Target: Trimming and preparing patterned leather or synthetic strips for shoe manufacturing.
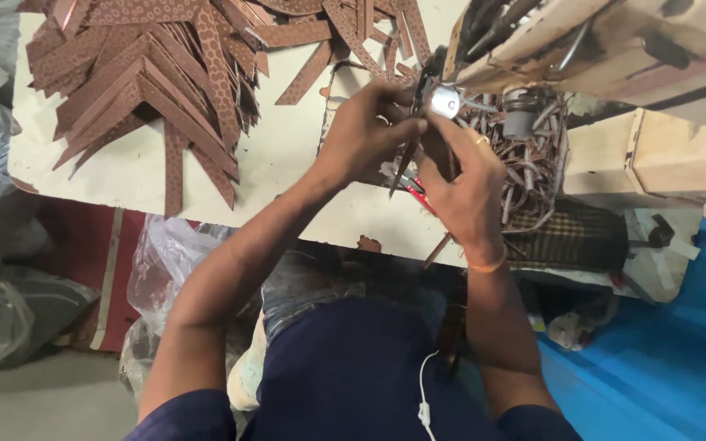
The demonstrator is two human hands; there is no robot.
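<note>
Both arms reach up over the desk (288,155) to the sewing machine (614,49). The left hand (365,131) and right hand (463,192) pinch a brown strap (435,155) tight, just under the machine. More brown strips (149,82) lie left of it.

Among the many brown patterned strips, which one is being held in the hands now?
The dark strip pinched between the left hand and right hand under the machine; the other brown strips lie untouched in a heap on the white table.
</note>
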